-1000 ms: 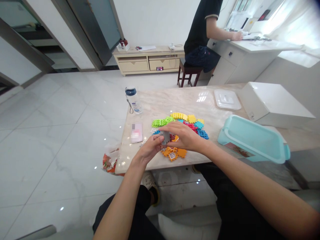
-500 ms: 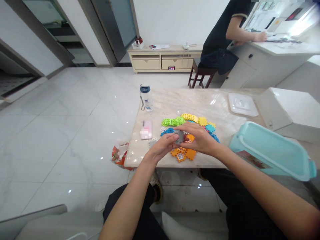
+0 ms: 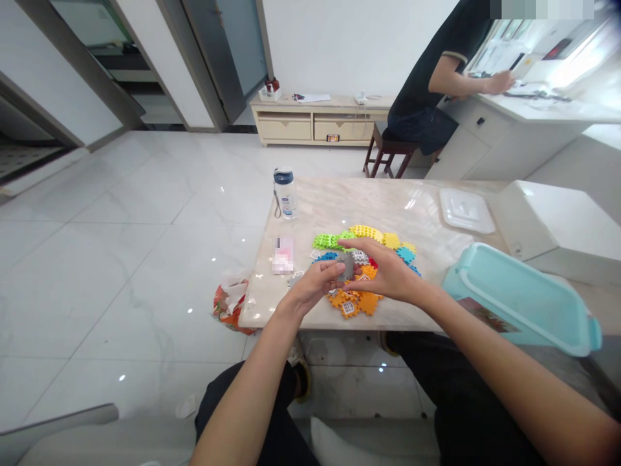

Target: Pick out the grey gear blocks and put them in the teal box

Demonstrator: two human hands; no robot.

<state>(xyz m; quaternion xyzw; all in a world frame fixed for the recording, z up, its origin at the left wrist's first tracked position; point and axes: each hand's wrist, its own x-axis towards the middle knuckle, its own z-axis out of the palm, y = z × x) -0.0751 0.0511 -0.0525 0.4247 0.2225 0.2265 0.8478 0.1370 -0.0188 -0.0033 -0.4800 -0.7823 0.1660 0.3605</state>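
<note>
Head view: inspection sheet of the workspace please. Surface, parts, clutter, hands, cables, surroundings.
Surface: marbled table, glossy, reflecting light.
Parts: gray piece in hand; green pieces, yellow pieces and orange pieces among others on the table.
Clutter: bottle upright, pink item, pale lid, turquoise bin, white box.
Hands: left hand pinches the gray piece; right hand open beside it, contact unclear.
Cables: pale cable on the low cabinet.
Surroundings: another person seated on a dark stool; bag beside the table's left end.

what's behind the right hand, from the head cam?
Past the right hand show orange pieces, a light-blue piece and a bit of red piece. Whatever lies directly behind it is covered.
</note>
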